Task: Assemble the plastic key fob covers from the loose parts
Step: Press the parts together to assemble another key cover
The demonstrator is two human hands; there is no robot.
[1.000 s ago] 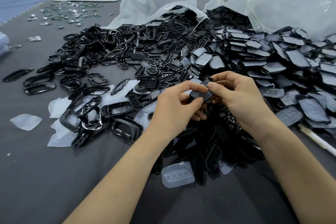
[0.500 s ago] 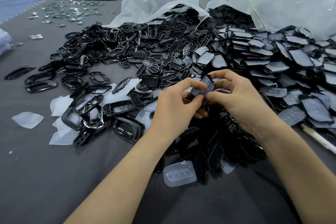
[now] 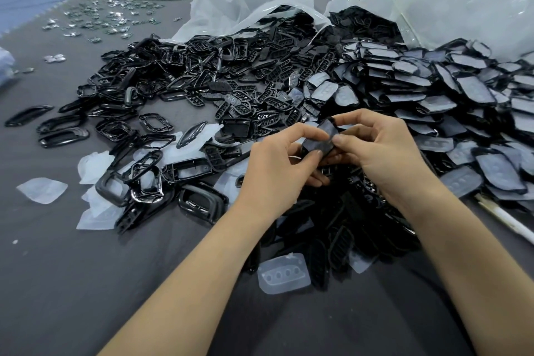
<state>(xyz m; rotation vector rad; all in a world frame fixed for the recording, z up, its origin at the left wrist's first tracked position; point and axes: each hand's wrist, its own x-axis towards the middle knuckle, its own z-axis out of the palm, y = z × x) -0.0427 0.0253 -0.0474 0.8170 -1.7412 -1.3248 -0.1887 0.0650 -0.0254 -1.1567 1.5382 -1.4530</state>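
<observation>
Both hands hold one black key fob cover [image 3: 323, 139] above the table's middle. My left hand [image 3: 281, 166] pinches its lower left end between thumb and fingers. My right hand [image 3: 381, 153] grips its upper right end, the thumb pressing on its grey face. A heap of black frames and button grids [image 3: 231, 87] lies behind the hands. Stacked grey-faced covers [image 3: 462, 101] spread to the right. More black parts [image 3: 341, 220] lie under my wrists.
Translucent silicone pads lie loose: one [image 3: 284, 273] near my left forearm, another [image 3: 42, 190] at far left. Two clear plastic bags [image 3: 254, 0] spill parts at the back. Small shiny metal pieces [image 3: 101, 19] scatter at back left. A white stick [image 3: 504, 218] lies at right.
The cover has been turned in the fingers so its grey face shows more, and both hands shifted slightly. The camera view moved a little.
</observation>
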